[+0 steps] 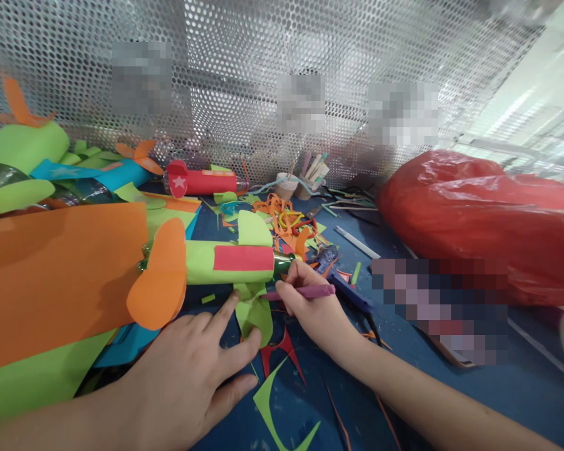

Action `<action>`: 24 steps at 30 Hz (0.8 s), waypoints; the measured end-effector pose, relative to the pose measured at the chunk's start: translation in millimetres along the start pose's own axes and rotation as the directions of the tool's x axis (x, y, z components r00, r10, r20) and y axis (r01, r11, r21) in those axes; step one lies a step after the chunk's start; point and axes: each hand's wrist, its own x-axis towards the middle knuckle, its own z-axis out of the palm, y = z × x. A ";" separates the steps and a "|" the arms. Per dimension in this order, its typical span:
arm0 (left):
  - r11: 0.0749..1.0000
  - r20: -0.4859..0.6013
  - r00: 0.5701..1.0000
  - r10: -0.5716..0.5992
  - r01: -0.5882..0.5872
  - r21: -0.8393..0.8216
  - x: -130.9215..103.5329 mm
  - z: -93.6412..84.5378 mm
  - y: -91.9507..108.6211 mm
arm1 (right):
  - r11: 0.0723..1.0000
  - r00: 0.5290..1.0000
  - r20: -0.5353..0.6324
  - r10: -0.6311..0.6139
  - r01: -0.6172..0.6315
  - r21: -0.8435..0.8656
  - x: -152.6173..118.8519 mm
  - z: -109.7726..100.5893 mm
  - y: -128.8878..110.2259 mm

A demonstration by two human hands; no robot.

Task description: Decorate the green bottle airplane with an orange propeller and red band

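A paper-covered bottle [202,262], wrapped in light green with a red strip, lies sideways on the blue table. An orange paper piece [162,272] is fixed across its left end, and the bottle's green neck shows at the right. One green paper wing [254,229] stands out on the far side, another green wing [256,316] on the near side. With fingers spread, my left hand [192,369] presses its fingertips on the near wing. My right hand [310,307] grips a purple marker [313,291], its tip at that wing.
Stacked coloured paper [61,269] and other decorated bottles [207,181] lie left and behind. A blue glue gun [350,291] and a phone-like object [439,313] are right, near a red plastic bag [479,219]. Paper scraps [282,407] lie in front; cups with pens [286,186] stand behind.
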 end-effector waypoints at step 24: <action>1.000 -0.001 1.000 -0.010 0.010 0.004 -0.6 0.9 0.0 | 0.999 0.999 0.017 -0.032 0.033 -0.039 1.1 0.3 3.7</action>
